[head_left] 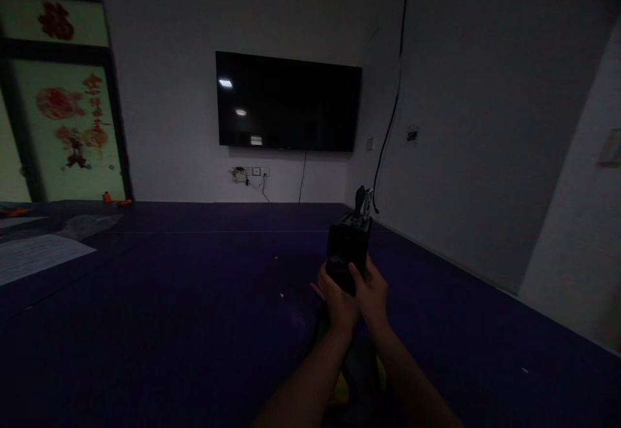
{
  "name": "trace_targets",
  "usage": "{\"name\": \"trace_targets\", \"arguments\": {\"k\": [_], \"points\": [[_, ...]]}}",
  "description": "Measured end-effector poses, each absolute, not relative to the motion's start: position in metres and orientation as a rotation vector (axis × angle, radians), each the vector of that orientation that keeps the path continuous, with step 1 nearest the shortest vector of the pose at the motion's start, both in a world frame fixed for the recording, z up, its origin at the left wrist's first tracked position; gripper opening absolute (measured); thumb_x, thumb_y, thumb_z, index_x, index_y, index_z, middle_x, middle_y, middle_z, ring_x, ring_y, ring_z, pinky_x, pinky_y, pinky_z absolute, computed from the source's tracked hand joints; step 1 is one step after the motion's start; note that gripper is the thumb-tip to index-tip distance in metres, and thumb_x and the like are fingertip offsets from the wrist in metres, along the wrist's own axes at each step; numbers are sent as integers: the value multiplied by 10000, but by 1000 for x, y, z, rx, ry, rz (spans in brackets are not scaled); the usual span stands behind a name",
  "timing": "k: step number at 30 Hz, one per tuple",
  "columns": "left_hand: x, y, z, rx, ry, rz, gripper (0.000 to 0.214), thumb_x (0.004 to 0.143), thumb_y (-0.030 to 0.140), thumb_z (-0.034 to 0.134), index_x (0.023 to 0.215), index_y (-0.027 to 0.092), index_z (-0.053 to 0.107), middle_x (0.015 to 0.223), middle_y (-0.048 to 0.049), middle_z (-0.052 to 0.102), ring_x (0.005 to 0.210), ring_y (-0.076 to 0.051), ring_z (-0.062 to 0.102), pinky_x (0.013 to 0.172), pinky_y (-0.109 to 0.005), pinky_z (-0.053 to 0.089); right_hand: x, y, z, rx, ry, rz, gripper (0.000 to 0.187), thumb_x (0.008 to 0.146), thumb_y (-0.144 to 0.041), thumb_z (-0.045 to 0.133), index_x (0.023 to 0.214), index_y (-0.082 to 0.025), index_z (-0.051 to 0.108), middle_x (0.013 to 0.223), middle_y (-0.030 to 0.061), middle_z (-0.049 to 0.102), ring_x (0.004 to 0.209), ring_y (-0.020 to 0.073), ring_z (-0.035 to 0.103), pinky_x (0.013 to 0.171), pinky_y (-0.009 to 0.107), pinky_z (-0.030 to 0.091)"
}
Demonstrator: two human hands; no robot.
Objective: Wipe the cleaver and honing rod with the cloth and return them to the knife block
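Both my hands grip a black box-shaped device (346, 247) held out in front of me, above the dark blue floor. My left hand (334, 300) wraps its lower left side. My right hand (372, 293) clasps its lower right side, thumb laid across the front. Some grey metal parts (363, 203) stick up from the top of the device. What the device is I cannot make out in the dim light.
A dark wall-mounted TV (288, 101) hangs ahead, with sockets and cables (250, 173) below it. A glass door with red paper decorations (68, 117) stands at left. Pale sheets (33, 253) lie on the blue floor mat (169, 299). White walls close the right side.
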State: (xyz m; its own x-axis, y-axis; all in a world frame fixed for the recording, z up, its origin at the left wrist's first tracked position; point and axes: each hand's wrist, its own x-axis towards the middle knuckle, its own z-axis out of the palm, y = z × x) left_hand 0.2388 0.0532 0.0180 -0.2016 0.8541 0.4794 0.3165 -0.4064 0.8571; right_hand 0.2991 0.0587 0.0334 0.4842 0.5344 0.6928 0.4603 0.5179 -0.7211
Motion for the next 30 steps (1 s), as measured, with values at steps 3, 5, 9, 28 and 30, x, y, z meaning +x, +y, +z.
{"name": "trace_targets", "arguments": {"k": [3, 5, 9, 28, 30], "points": [[238, 49, 15, 1752, 1234, 1563, 804, 709, 319, 590, 1367, 56, 210, 1389, -246, 360, 1341, -298, 274, 1105, -533, 57, 310, 58, 38, -1059, -1099, 95, 622, 778, -508, 548, 1293, -166, 486, 1292, 134, 539, 1174, 273, 504, 995, 453, 353], [235, 44, 15, 1841, 1143, 1468, 892, 679, 288, 609, 1399, 14, 160, 1446, -254, 269, 1376, -300, 185, 1120, -490, 82, 320, 58, 40, -1046, -1074, 105, 591, 770, -506, 553, 1250, -162, 524, 1250, 134, 569, 1147, 277, 521, 982, 451, 364], [216, 28, 20, 1977, 1114, 1146, 891, 660, 296, 634, 1393, -28, 244, 1470, -253, 215, 1385, -340, 107, 1119, -476, 134, 345, 57, 44, -1053, -1034, 122, 576, 738, -513, 573, 1182, -147, 561, 1182, 140, 603, 1083, 284, 552, 952, 456, 384], [21, -28, 1, 2566, 1004, 946, 553, 647, 52, 480, 1170, 221, 534, 1142, -84, 593, 1092, -238, 518, 975, -404, 404, 412, 50, 33, -982, -723, 252, 626, 545, -431, 750, 1109, -201, 603, 1133, 113, 626, 1070, 290, 574, 963, 496, 394], [9, -24, 2, 2498, 1087, 1025, 502, 668, 68, 478, 1138, 226, 555, 1101, -80, 610, 1056, -235, 542, 949, -403, 429, 415, 50, 32, -968, -697, 254, 623, 539, -421, 754, 1108, -216, 604, 1153, 101, 620, 1088, 286, 566, 978, 495, 383]]}}
